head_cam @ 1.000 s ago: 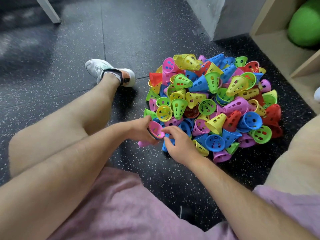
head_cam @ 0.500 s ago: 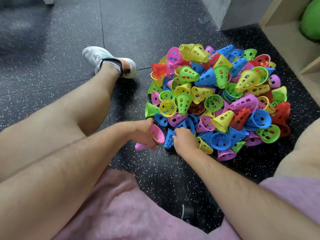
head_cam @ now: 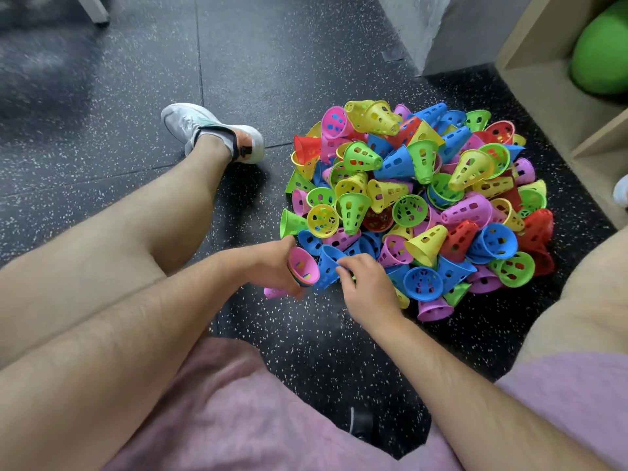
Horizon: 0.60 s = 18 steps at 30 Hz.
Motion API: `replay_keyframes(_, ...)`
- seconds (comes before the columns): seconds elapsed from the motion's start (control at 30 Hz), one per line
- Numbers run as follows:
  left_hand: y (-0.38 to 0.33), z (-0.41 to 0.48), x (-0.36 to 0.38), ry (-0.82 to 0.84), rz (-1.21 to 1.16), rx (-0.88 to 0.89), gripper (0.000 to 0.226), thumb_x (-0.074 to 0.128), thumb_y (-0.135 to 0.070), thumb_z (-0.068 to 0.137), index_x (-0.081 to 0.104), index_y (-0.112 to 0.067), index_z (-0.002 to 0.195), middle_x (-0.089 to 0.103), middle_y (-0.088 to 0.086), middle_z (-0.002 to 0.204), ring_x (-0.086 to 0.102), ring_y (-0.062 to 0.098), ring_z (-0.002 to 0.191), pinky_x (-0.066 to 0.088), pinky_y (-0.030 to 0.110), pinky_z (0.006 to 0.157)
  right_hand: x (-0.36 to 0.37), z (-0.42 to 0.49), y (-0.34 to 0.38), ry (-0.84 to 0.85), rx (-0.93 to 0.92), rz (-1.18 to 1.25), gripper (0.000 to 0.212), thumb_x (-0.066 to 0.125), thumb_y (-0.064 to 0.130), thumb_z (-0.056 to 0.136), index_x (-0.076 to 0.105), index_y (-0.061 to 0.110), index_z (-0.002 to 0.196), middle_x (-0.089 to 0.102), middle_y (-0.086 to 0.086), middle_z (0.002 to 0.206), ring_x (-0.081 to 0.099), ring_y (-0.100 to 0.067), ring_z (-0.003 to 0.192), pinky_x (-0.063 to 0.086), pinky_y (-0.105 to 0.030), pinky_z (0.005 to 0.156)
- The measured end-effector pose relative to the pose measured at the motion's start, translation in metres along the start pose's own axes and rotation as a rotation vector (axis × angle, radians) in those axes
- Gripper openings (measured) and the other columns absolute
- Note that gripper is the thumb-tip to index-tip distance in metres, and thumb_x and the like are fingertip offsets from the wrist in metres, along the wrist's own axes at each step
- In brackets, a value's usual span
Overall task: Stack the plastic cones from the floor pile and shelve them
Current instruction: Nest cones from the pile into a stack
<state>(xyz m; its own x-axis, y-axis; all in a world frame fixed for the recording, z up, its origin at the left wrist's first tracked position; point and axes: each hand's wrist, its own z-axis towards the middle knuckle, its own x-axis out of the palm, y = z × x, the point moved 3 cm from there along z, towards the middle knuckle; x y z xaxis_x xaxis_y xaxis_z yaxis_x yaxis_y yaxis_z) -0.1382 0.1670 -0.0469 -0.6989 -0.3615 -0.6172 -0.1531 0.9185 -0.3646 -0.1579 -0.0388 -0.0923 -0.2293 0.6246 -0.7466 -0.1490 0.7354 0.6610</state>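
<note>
- Left hand (head_cam: pixel 270 263), centre of the frame, grips a nested cone stack (head_cam: pixel 303 269), pink one on top.
- Right hand (head_cam: pixel 368 288) beside it, fingers curled, pinches 1 blue cone (head_cam: pixel 327 265) at the lower-left edge of the cone pile (head_cam: pixel 424 185).

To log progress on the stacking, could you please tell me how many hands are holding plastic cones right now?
2. The left hand grips a pink-topped stack of plastic cones; the right hand pinches a blue perforated plastic cone just beside that stack.

Heap of perforated, many-coloured plastic cones (head_cam: pixel 418 205) tumbled on speckled floor (head_cam: pixel 306 351).
</note>
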Motion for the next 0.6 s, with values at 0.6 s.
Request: replay_keyframes(0.6, -0.026, -0.002, -0.011, -0.195, -0.312, 0.136, 0.063, 0.093, -0.028, 0.069, 0.052, -0.023, 0.117, 0.072, -0.008, 0.091, 0.063, 0.006, 0.070, 0.056, 0.027, 0.066, -0.045, 0.011, 0.022, -0.303, -0.107, 0.339, 0.022, 0.058, 0.020, 0.100, 0.071, 0.015, 0.117, 0.069, -0.002, 0.121, 0.060, -0.016, 0.120, 0.048, -0.036, 0.104)
